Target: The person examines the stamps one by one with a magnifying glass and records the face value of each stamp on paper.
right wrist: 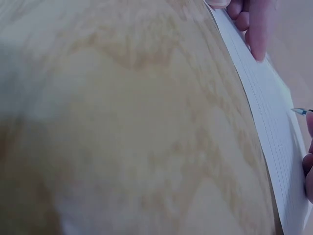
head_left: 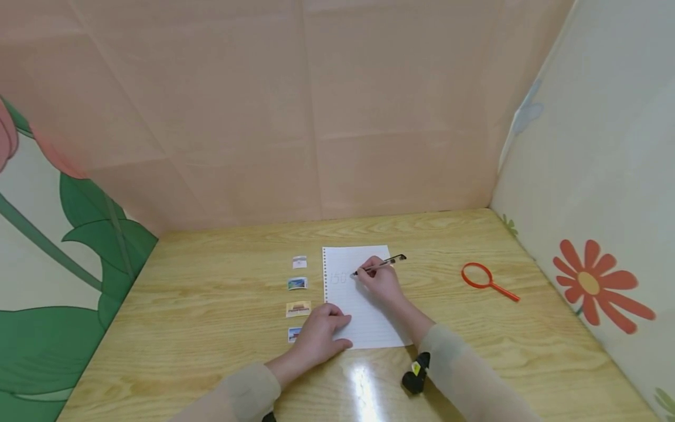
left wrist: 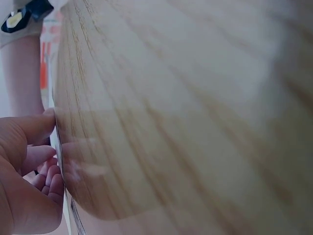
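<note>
A sheet of lined paper (head_left: 369, 328) with holes down its left side lies on the wooden table. My right hand (head_left: 382, 286) pinches a black-capped pen (head_left: 396, 258), its tip at the upper part of the sheet. Faint marks resembling "150" stand left of the tip. In the right wrist view the pen (right wrist: 299, 111) shows only its point. My left hand (head_left: 319, 334) rests on the paper's lower left corner, thumb and fingers spread apart. It partly covers the lowest picture stamp (head_left: 294, 334); a yellowish stamp (head_left: 298, 309) lies just above.
Two more small stamps, a blue-green one (head_left: 297, 283) and a pale one (head_left: 299, 262), continue the column left of the paper. A red magnifying glass (head_left: 490, 284) lies to the right. A pink backdrop (head_left: 316, 117) rises behind the table; a flowered wall (head_left: 590, 176) stands right.
</note>
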The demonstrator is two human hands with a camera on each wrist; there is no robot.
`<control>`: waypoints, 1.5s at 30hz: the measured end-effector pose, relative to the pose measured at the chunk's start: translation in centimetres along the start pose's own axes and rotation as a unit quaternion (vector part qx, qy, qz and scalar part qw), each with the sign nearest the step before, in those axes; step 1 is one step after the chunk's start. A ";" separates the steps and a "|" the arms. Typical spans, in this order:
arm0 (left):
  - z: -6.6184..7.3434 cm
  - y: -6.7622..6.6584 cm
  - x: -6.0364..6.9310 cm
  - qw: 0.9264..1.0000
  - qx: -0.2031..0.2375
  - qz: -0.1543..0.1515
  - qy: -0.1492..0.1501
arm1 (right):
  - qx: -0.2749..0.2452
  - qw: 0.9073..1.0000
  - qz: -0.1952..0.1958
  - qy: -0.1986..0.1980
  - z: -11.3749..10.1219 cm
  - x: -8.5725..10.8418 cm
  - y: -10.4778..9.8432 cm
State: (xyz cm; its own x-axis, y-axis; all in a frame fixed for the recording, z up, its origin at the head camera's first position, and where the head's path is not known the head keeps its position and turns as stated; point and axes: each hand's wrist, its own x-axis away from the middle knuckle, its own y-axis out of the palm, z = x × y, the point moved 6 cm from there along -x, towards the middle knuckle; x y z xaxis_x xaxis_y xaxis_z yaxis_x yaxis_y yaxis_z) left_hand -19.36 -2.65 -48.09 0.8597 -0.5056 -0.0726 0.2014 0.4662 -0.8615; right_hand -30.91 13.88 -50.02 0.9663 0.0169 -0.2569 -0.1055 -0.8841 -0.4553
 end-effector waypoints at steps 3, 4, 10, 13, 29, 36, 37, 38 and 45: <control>0.0 0.1 0.0 1.000 0.000 0.005 0.007 | 0.008 1.000 0.001 -0.014 -0.2 0.0 0.2; 0.0 0.1 0.0 1.000 0.000 0.005 0.007 | 0.012 1.000 0.002 -0.018 -0.3 0.0 0.3; -0.1 0.0 0.0 1.000 -0.003 0.006 0.005 | 0.034 0.999 0.007 -0.031 -0.5 0.0 0.1; 0.0 0.0 0.0 1.000 -0.005 0.005 0.005 | 0.042 0.999 0.015 -0.025 -0.4 -0.1 -0.2; -0.1 0.0 0.0 1.000 -0.010 0.011 0.016 | 0.034 0.999 0.000 -0.006 0.0 0.9 -1.0; -0.2 0.0 -0.1 1.000 -0.006 0.009 0.014 | 0.021 1.000 -0.006 -0.014 -0.4 1.1 -0.9; -0.2 0.0 -0.1 1.000 -0.005 0.009 0.014 | 0.020 1.000 -0.006 -0.013 -0.4 1.1 -0.9; -0.2 0.0 -0.1 1.000 -0.004 0.008 0.014 | 0.019 1.000 -0.005 -0.012 -0.4 1.1 -0.9; -0.1 0.0 -0.1 1.000 -0.002 0.002 0.010 | 0.020 1.000 0.003 0.007 -0.1 0.6 -0.5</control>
State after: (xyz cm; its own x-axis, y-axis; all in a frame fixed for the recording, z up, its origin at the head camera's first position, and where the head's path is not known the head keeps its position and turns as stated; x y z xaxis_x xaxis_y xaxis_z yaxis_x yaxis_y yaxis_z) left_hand -19.49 -2.65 -48.14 0.8509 -0.5182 -0.0864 0.1961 0.4658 -0.8629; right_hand -30.26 14.35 -49.87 0.9687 0.0047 -0.2483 -0.1206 -0.8651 -0.4868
